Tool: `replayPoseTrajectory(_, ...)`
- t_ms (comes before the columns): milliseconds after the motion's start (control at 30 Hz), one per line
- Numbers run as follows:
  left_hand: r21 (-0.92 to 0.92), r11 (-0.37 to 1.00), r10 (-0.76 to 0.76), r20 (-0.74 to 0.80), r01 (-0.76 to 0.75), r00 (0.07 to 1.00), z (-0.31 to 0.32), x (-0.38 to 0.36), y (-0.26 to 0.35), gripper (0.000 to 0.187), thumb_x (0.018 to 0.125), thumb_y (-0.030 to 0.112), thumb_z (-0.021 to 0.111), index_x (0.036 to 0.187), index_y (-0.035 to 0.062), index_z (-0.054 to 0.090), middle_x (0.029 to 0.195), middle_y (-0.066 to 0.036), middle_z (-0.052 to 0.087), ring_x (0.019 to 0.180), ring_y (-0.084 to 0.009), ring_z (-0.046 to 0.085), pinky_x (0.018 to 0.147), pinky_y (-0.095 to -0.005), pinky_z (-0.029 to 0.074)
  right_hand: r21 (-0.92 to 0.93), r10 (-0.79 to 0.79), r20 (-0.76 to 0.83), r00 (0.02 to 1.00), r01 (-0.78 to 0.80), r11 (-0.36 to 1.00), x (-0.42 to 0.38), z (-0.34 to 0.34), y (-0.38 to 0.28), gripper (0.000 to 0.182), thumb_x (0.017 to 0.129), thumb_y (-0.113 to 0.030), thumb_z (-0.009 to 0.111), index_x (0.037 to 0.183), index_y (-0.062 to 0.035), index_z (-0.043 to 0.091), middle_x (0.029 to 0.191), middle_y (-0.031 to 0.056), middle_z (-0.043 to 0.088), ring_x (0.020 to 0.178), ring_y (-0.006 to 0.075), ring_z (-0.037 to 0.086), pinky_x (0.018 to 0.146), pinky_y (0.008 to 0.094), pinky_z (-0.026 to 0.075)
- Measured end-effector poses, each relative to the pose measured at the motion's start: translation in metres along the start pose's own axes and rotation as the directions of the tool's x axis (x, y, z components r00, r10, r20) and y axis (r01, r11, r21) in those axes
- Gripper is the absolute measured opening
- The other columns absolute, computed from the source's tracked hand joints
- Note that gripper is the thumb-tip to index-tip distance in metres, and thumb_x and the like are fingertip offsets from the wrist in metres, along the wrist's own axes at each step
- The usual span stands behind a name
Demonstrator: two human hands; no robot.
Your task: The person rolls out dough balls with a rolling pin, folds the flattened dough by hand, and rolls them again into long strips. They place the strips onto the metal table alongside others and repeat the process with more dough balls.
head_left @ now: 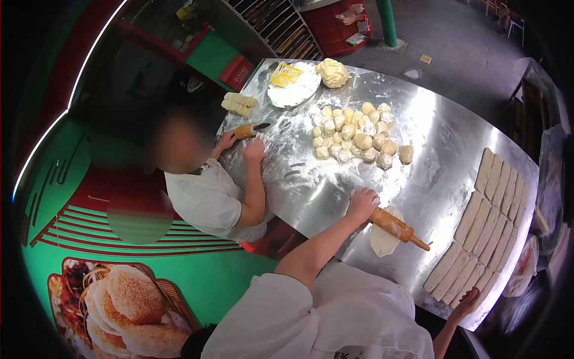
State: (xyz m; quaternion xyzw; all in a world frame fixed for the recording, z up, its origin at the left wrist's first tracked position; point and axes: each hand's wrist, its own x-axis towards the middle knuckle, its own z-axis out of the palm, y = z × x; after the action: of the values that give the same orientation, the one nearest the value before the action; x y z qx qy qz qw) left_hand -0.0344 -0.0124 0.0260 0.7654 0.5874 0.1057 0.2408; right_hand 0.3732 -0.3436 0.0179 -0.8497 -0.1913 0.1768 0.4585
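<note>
My left hand (362,205) is closed around the near end of a wooden rolling pin (391,225). The pin lies across a flat, pale sheet of dough (382,240) at the front of the metal table. Beside the dough strips (449,272) at the table's right corner is my right hand (466,305), its fingers apart and nothing visible in it. The long strips lie side by side in several rows. Further back on the table sits a cluster of floured dough balls (362,141).
On the left, a co-worker's hands are by another rolling pin (244,131). A flour plate (290,99) with a yellow scraper (286,75), a large dough lump (333,73) and short dough pieces (238,105) stand at the far end of the metal table (427,128).
</note>
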Motion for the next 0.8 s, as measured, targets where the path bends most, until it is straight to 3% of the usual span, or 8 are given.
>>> replayPoseTrajectory(200,-0.089,0.995,-0.068,-0.166,0.054,0.984,0.001,-0.03,-0.022,0.028,0.088,0.027,0.06,0.11,0.0097,0.061,0.122,-0.009,0.058,0.123,-0.0283,0.048,0.107,-0.0523,0.029,-0.094,-0.076,0.147,0.986,0.091,0.991,0.041,-0.004,-0.007,0.033,0.103,-0.037,0.043,0.113,-0.0093,0.057,0.084,-0.0006,0.051,0.071,0.0081,0.049,0.06,0.0238,0.041)
replayPoseTrajectory(300,-0.029,0.999,0.01,-0.173,-0.016,0.985,0.006,-0.03,-0.045,0.03,0.088,0.028,0.059,0.112,0.0097,0.061,0.115,-0.011,0.062,0.116,-0.0292,0.054,0.102,-0.0567,0.032,0.021,-0.015,0.048,0.999,0.014,1.0,0.036,-0.011,-0.035,0.032,0.102,-0.036,0.047,0.115,-0.0076,0.055,0.088,0.0022,0.055,0.072,0.0099,0.052,0.061,0.0244,0.044)
replayPoseTrajectory(400,0.007,0.997,-0.083,0.092,0.083,0.992,-0.015,-0.025,-0.05,0.035,0.089,0.02,0.06,0.12,0.0047,0.059,0.123,-0.015,0.061,0.116,-0.0333,0.055,0.1,-0.0428,0.04,0.086,0.076,-0.177,0.981,-0.062,0.994,0.039,-0.029,-0.023,0.025,0.101,-0.027,0.048,0.11,-0.0053,0.057,0.084,0.0051,0.059,0.071,0.0118,0.058,0.061,0.0273,0.048)
replayPoseTrajectory(467,0.018,0.993,0.114,0.102,-0.117,0.988,-0.001,-0.018,-0.09,0.038,0.091,0.02,0.057,0.126,0.0051,0.058,0.132,-0.018,0.057,0.123,-0.0337,0.053,0.104,-0.0447,0.037,0.064,0.081,-0.303,0.95,-0.065,0.996,0.033,-0.043,0.007,0.022,0.101,-0.027,0.049,0.104,-0.0068,0.057,0.076,0.0011,0.056,0.066,0.0093,0.055,0.058,0.0255,0.046)
replayPoseTrajectory(633,0.15,0.973,0.112,0.354,-0.174,0.928,-0.018,0.006,-0.097,0.044,0.09,0.019,0.058,0.132,0.0039,0.051,0.144,-0.021,0.042,0.134,-0.0362,0.039,0.11,-0.0445,0.031,-0.062,0.134,-0.571,0.81,-0.205,0.977,-0.032,-0.067,0.095,0.02,0.1,-0.024,0.051,0.097,-0.0049,0.058,0.07,0.0021,0.056,0.061,0.0103,0.054,0.056,0.0261,0.046)
replayPoseTrajectory(667,0.158,0.961,0.153,0.388,-0.229,0.909,-0.022,0.015,-0.099,0.044,0.09,0.019,0.058,0.132,0.0039,0.051,0.144,-0.021,0.042,0.134,-0.0362,0.039,0.11,-0.0445,0.031,0.06,0.269,-0.564,0.781,-0.286,0.956,-0.052,-0.069,0.095,0.02,0.099,-0.024,0.052,0.097,-0.0047,0.057,0.071,0.0032,0.057,0.061,0.0107,0.055,0.056,0.0265,0.047)
replayPoseTrajectory(767,0.198,0.937,0.143,0.536,-0.289,0.832,-0.033,0.033,-0.097,0.058,0.083,0.015,0.067,0.136,0.0027,0.046,0.146,-0.022,0.037,0.135,-0.0374,0.036,0.111,-0.0438,0.03,-0.058,0.314,-0.648,0.694,-0.455,0.888,-0.106,-0.058,0.164,0.024,0.097,-0.027,0.053,0.097,-0.0036,0.057,0.074,0.0066,0.059,0.063,0.0154,0.059,0.062,0.0313,0.05)
replayPoseTrajectory(800,0.211,0.931,0.118,0.598,-0.297,0.793,-0.038,0.038,-0.093,0.066,0.077,0.011,0.071,0.137,0.0025,0.044,0.146,-0.022,0.036,0.135,-0.0375,0.035,0.112,-0.0432,0.03,-0.028,0.414,-0.617,0.669,-0.544,0.839,-0.123,-0.058,0.163,0.027,0.096,-0.029,0.053,0.102,-0.003,0.058,0.083,0.0113,0.064,0.076,0.0234,0.064,0.073,0.0374,0.051)
